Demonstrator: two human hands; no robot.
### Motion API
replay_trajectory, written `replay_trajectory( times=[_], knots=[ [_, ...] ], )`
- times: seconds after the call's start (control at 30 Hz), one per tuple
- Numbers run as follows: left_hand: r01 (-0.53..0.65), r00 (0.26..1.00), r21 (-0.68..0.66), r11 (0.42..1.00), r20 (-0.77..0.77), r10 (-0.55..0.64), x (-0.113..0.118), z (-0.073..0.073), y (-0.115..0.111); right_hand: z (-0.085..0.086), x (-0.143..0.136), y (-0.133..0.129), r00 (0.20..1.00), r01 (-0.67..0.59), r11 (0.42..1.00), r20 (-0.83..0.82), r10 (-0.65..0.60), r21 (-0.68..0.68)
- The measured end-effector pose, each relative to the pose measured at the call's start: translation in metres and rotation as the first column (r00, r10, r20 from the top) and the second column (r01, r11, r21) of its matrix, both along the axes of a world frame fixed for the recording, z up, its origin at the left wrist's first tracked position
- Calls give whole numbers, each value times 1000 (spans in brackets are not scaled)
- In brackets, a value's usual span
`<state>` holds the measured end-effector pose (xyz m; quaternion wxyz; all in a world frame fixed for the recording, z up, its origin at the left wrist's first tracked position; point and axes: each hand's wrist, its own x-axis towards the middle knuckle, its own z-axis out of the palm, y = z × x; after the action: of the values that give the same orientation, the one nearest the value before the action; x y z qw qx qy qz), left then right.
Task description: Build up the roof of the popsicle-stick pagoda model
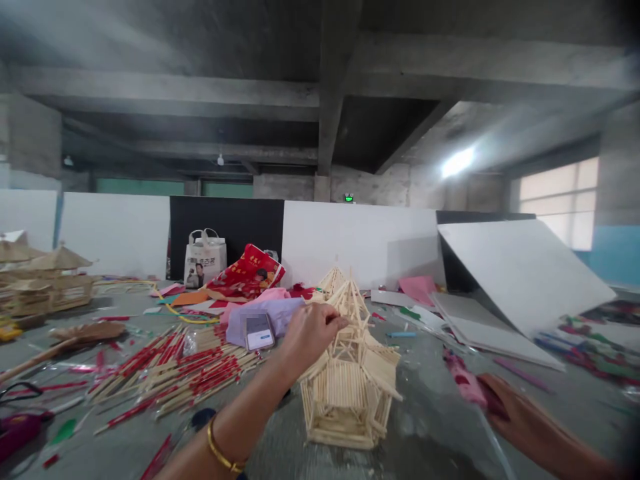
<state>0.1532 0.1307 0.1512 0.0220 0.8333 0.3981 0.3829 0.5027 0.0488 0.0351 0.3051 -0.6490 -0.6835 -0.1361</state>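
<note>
Two hands work at a small stick-built pavilion model on a grey floor.
The left hand (pixel 311 331) pinches the model (pixel 349 373) at its roof, centre near; the right hand (pixel 515 413), blurred, grips a pink-wrapped object (pixel 465 380) at near right.

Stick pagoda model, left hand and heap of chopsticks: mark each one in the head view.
Stick pagoda model (pixel 345 393), head view, on its lower slatted wall.
Left hand (pixel 311 331), head view, on the back of the hand.
Heap of chopsticks (pixel 175 373), head view, on the red-wrapped middle of the heap.
</note>
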Motion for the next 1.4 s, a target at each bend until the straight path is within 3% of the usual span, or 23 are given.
replay_trajectory(
  times=[0.13,0.3,0.57,0.77,1.0,1.4],
  knots=[
    [-65,998,56,996,-12,65,8,2,7,19,-18,-18,991,-39,990,-124,56,137],
    [-119,992,43,992,-39,121,15,6,14,18,-45,-21,946,-134,978,-273,174,160],
    [-170,982,24,985,-74,171,26,15,19,52,-100,-29,909,-329,934,-222,353,140],
    [-176,980,-5,984,-98,174,28,15,24,46,-95,-33,919,-308,932,-196,343,189],
    [-172,979,7,985,-107,172,28,16,25,58,-101,-42,921,-361,914,-80,381,185],
    [-184,979,-2,983,-91,183,28,16,24,57,-112,-41,919,-369,916,-82,385,159]
  ],
)
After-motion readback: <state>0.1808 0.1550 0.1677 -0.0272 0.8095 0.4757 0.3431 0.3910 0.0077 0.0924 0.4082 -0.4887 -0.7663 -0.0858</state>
